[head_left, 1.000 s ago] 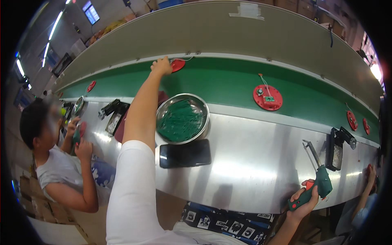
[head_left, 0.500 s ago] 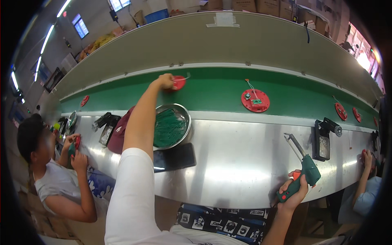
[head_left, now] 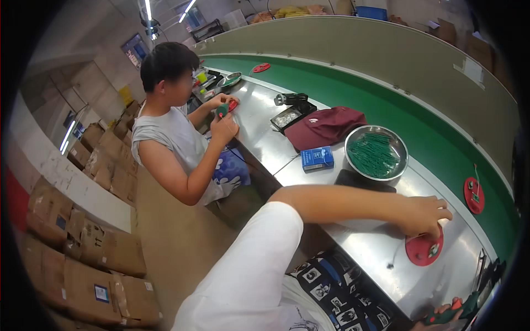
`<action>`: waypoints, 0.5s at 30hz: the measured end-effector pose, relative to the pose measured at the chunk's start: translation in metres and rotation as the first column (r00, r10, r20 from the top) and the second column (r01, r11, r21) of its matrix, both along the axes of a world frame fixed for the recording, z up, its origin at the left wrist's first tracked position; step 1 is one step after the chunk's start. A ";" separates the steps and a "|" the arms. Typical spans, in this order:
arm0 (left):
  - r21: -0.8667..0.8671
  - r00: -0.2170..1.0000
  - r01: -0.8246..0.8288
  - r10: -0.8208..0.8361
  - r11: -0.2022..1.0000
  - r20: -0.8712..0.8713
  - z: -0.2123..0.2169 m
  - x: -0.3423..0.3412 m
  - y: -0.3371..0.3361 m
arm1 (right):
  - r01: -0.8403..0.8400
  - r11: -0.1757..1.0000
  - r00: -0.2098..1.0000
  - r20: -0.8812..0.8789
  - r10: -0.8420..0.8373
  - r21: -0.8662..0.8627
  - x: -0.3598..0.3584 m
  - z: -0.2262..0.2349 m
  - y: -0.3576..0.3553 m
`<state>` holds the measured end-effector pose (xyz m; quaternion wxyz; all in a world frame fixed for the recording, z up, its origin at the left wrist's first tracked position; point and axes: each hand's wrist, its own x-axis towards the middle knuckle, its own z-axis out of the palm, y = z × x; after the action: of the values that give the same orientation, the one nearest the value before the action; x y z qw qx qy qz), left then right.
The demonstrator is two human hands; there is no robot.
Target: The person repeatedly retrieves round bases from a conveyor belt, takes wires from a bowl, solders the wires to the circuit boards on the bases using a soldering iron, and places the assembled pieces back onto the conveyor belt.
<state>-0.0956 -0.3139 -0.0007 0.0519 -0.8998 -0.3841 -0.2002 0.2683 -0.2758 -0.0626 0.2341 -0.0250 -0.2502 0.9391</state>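
Observation:
My left hand [head_left: 420, 216] grips the upper edge of a red round plate [head_left: 422, 251], which is over the metal bench in front of me. Small parts show on the plate's face; my fingertips are partly hidden. At the lower right, my right hand [head_left: 441, 319] is wrapped round the handle of a green soldering gun [head_left: 469, 307] with a red trigger. Beyond my left forearm stands a steel bowl [head_left: 404, 172] of thin green strips. Another red round plate [head_left: 473, 195] with a wire lies on the green strip to the right.
A maroon cap [head_left: 326, 128], a blue box [head_left: 318, 159] and a dark flat phone-like object [head_left: 361, 181] lie around the bowl. A black tray [head_left: 287, 117] sits farther left. A co-worker [head_left: 176, 132] sits at the left, holding a green tool and a red piece. Cartons [head_left: 83, 276] are stacked behind.
The view has swung left. My left hand has brought the red plate from the green strip to the bench near me. My right hand still holds the soldering gun.

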 end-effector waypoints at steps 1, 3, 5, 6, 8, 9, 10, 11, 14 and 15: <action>-0.076 0.996 -0.048 0.054 0.996 0.076 -0.002 0.002 -0.004 | 0.425 0.905 0.873 0.250 -0.418 0.027 -0.047 0.029 -0.023; -0.303 0.979 -0.114 0.158 0.946 0.127 0.007 -0.009 -0.014 | 0.775 0.596 0.463 0.452 -0.762 0.211 -0.062 0.051 -0.042; -0.279 0.938 -0.100 0.184 0.955 0.295 -0.007 -0.023 -0.023 | 0.861 0.371 0.150 0.526 -0.837 0.346 -0.048 0.031 -0.040; -0.316 0.908 -0.081 0.201 0.945 0.368 -0.012 -0.034 -0.027 | 0.869 0.424 0.223 0.562 -0.796 0.256 -0.052 0.025 -0.038; -0.306 0.859 -0.168 0.291 0.937 0.420 -0.018 -0.044 -0.033 | 0.862 0.421 0.243 0.497 -0.833 0.282 -0.054 0.012 -0.034; -0.317 0.881 -0.158 0.279 0.935 0.382 -0.009 -0.044 -0.032 | 0.865 0.379 0.219 0.433 -0.875 0.329 -0.069 0.027 -0.041; -0.323 0.898 -0.157 0.271 0.933 0.346 -0.002 -0.040 -0.031 | 0.836 0.445 0.325 0.363 -0.873 0.322 -0.056 0.024 -0.038; -0.299 0.893 -0.125 0.239 0.946 0.382 -0.005 -0.040 -0.029 | 0.877 0.365 0.249 0.354 -0.901 0.312 -0.064 0.037 -0.040; -0.217 0.846 -0.118 0.212 0.969 0.489 0.006 -0.034 -0.027 | 0.870 0.332 0.224 0.310 -0.924 0.364 -0.060 0.043 -0.042; -0.201 0.829 -0.172 0.252 0.964 0.499 0.012 -0.035 -0.028 | 0.870 0.324 0.212 0.313 -0.926 0.370 -0.060 0.042 -0.042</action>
<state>-0.1302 -0.3420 0.0113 -0.0986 -0.7649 -0.4953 -0.3997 0.2080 -0.3176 -0.0202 0.6654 -0.3798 -0.2901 0.5734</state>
